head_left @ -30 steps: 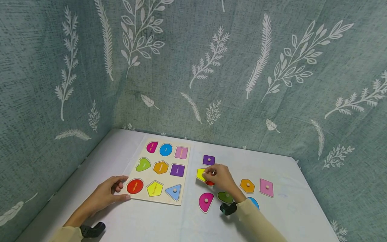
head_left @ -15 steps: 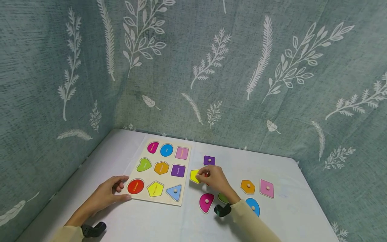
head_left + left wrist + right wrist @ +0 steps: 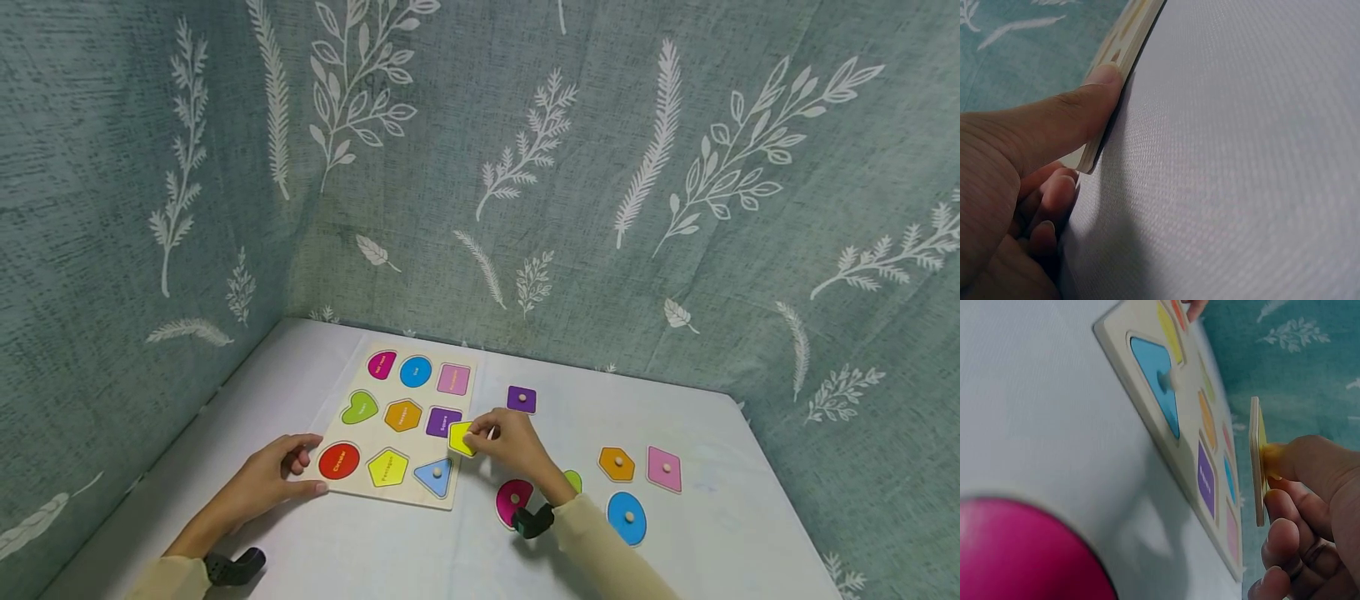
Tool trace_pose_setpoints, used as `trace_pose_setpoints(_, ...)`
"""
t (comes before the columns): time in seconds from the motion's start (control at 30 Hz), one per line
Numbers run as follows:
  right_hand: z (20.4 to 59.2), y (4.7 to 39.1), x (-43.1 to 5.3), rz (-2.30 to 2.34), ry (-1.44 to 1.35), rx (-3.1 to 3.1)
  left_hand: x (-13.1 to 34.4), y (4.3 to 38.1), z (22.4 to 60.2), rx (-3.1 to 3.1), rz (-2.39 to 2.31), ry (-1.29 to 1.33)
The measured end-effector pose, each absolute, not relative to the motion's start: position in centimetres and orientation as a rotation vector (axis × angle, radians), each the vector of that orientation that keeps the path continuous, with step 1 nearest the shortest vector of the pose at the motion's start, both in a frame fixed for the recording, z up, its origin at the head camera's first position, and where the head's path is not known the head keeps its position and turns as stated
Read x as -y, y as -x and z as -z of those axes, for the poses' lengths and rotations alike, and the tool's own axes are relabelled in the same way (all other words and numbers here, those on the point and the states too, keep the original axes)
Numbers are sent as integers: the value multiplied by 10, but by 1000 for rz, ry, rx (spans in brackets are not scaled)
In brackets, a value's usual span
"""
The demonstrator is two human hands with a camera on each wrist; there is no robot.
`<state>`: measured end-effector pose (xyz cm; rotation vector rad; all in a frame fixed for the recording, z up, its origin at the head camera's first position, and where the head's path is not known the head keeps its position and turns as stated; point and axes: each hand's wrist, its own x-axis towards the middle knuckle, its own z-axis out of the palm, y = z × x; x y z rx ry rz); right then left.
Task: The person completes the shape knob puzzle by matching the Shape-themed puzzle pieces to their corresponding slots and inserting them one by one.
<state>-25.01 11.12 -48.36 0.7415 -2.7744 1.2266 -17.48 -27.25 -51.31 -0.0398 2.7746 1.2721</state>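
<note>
Right fingers pinch a yellow pentagon; leafy fabric backs white cloth.

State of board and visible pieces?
puzzle board: flat, one slot filled
yellow pentagon: lifted, in right hand
blue triangle: seated in slot
purple square: on table
orange hexagon: on table
pink rectangle: on table
blue oval: on table
magenta semicircle: on table
green piece: on table, partly hidden

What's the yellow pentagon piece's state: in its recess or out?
Out. The right hand pinches the yellow pentagon piece; the pentagon recess in the board lies uncovered, printed label showing.
</note>
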Motion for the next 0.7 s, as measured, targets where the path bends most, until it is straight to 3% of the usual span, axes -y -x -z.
trace_pose_setpoints(0.7, 493, 240, -59, -1187, -895, 2864, 271, 175, 512, -2778, -1259, 51)
